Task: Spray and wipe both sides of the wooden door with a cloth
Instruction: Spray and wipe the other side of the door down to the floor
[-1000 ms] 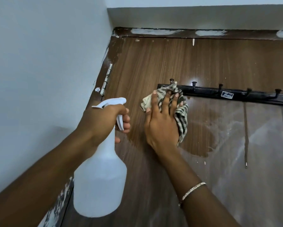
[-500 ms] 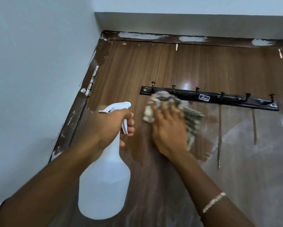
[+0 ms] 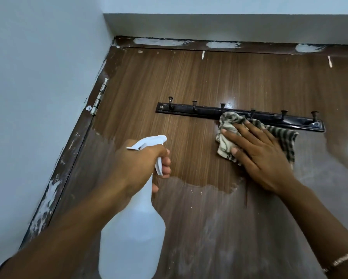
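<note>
A head-worn camera looks up at the top of a wooden door [image 3: 189, 81] set in a corner beside a pale blue wall [image 3: 38, 97]. The checked cloth [image 3: 228, 137] lies flat against the door under the person's right hand [image 3: 263, 156]. One bunched end sticks out past the fingertips to the left, and the rest spreads out from under the hand to the right. The cloth's upper edge touches and partly covers a black hook rail [image 3: 189, 110] screwed across the door. The right hand's fingers are straight and slightly spread, with the palm pressing the cloth onto the wood. The forearm reaches in from the lower right, with a thin bracelet [image 3: 346, 260] at the wrist. The left hand [image 3: 137, 168] is to the left of the cloth and a little lower, apart from it. It grips the neck of a white spray bottle [image 3: 132, 238], with fingers curled round the trigger [image 3: 159, 166] and the nozzle pointing left. The bottle's translucent body hangs below the fist, in front of the door, and the left forearm rises from the lower left corner. The wood around and above the cloth is a clear, glossy brown. Lower down and to the right, a pale hazy film covers it. A metal hinge [image 3: 99, 97] sits on the door's left edge, and white paint smears mark the dark door frame [image 3: 68, 168].
</note>
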`<action>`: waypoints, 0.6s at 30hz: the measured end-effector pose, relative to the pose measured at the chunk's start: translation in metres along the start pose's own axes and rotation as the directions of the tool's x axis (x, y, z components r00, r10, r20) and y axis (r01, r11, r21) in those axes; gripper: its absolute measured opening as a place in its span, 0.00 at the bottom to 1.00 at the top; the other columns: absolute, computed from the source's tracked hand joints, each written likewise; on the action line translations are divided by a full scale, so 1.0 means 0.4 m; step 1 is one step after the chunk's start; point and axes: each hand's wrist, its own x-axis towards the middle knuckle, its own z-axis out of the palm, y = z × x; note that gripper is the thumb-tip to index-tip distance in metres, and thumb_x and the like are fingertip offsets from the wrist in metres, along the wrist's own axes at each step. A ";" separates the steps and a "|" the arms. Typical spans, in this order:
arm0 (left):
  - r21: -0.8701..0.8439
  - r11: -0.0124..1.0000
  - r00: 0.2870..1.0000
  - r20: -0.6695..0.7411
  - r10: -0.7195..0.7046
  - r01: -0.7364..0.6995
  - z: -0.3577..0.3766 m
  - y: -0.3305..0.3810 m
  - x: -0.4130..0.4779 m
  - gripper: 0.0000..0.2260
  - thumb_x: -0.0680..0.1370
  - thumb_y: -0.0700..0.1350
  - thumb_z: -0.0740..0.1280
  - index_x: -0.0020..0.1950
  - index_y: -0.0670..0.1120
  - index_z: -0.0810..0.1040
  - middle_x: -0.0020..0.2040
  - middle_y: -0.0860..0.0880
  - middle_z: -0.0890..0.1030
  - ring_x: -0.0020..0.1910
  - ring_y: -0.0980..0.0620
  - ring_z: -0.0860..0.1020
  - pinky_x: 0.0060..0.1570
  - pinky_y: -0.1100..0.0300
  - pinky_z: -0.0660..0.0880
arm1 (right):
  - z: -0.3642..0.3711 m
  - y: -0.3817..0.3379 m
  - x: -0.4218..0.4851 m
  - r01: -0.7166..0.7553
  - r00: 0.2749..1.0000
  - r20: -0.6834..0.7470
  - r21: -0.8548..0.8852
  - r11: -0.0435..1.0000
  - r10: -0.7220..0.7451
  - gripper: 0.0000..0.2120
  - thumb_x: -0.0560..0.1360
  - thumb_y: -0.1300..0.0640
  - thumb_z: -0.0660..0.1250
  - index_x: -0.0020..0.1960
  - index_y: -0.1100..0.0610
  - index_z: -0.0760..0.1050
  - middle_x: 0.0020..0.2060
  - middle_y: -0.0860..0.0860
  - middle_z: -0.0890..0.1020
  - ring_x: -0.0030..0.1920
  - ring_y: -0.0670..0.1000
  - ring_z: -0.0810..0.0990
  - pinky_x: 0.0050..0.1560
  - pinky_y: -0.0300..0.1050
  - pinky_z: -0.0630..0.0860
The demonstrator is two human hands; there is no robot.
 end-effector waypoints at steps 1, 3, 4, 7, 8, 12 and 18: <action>0.006 1.000 1.000 -0.003 -0.001 0.001 0.008 -0.001 -0.003 0.11 0.80 0.46 0.66 0.42 0.43 0.83 0.36 0.47 0.86 0.35 0.51 0.85 0.28 0.61 0.78 | 0.005 -0.012 0.016 0.040 0.999 0.015 0.023 0.999 -0.040 0.25 0.85 0.40 0.45 0.81 0.39 0.60 0.81 0.46 0.63 0.83 0.47 0.51 0.81 0.50 0.44; 0.014 1.000 1.000 -0.012 0.006 -0.006 0.030 -0.001 -0.007 0.11 0.80 0.46 0.66 0.42 0.44 0.83 0.36 0.47 0.86 0.35 0.50 0.85 0.29 0.59 0.78 | 0.016 -0.042 0.065 0.154 0.986 0.058 0.072 0.986 -0.158 0.25 0.85 0.41 0.47 0.81 0.41 0.62 0.81 0.47 0.64 0.83 0.50 0.53 0.81 0.49 0.45; 0.013 1.000 1.000 -0.017 0.012 -0.012 0.043 0.000 -0.009 0.10 0.80 0.46 0.66 0.42 0.44 0.83 0.36 0.47 0.86 0.36 0.50 0.85 0.31 0.58 0.79 | 0.021 -0.050 0.090 0.199 0.975 0.079 0.099 0.975 -0.207 0.25 0.85 0.43 0.48 0.81 0.42 0.63 0.81 0.47 0.64 0.83 0.50 0.54 0.81 0.48 0.45; 0.013 1.000 0.999 -0.033 0.023 -0.023 0.087 0.002 -0.015 0.10 0.80 0.45 0.66 0.42 0.45 0.83 0.36 0.47 0.86 0.36 0.50 0.85 0.33 0.57 0.79 | 0.013 -0.028 0.134 0.290 0.944 0.111 0.163 0.943 -0.310 0.23 0.86 0.47 0.52 0.80 0.44 0.65 0.80 0.47 0.64 0.82 0.49 0.54 0.82 0.49 0.49; 0.017 0.999 0.999 -0.034 0.028 -0.027 0.104 0.003 -0.016 0.10 0.80 0.45 0.66 0.42 0.44 0.83 0.37 0.46 0.86 0.37 0.49 0.85 0.32 0.57 0.78 | 0.004 -0.003 0.129 0.310 0.936 0.120 0.165 0.936 -0.331 0.23 0.86 0.47 0.52 0.80 0.44 0.65 0.80 0.47 0.64 0.82 0.48 0.54 0.82 0.49 0.50; -0.007 1.000 1.000 -0.025 0.017 -0.017 0.154 0.006 -0.025 0.10 0.81 0.45 0.66 0.44 0.43 0.83 0.39 0.45 0.86 0.37 0.49 0.85 0.28 0.61 0.77 | -0.068 0.156 0.024 0.301 0.941 0.106 0.164 0.939 -0.320 0.23 0.86 0.46 0.51 0.80 0.43 0.64 0.80 0.46 0.64 0.82 0.45 0.55 0.82 0.46 0.51; 0.006 1.000 1.000 -0.021 0.021 -0.021 0.215 0.017 -0.045 0.11 0.80 0.45 0.66 0.42 0.42 0.83 0.37 0.44 0.86 0.36 0.49 0.85 0.28 0.60 0.77 | -0.136 0.311 -0.122 0.185 0.976 0.093 0.135 0.973 -0.198 0.23 0.86 0.43 0.49 0.81 0.37 0.59 0.81 0.42 0.60 0.82 0.47 0.54 0.81 0.58 0.53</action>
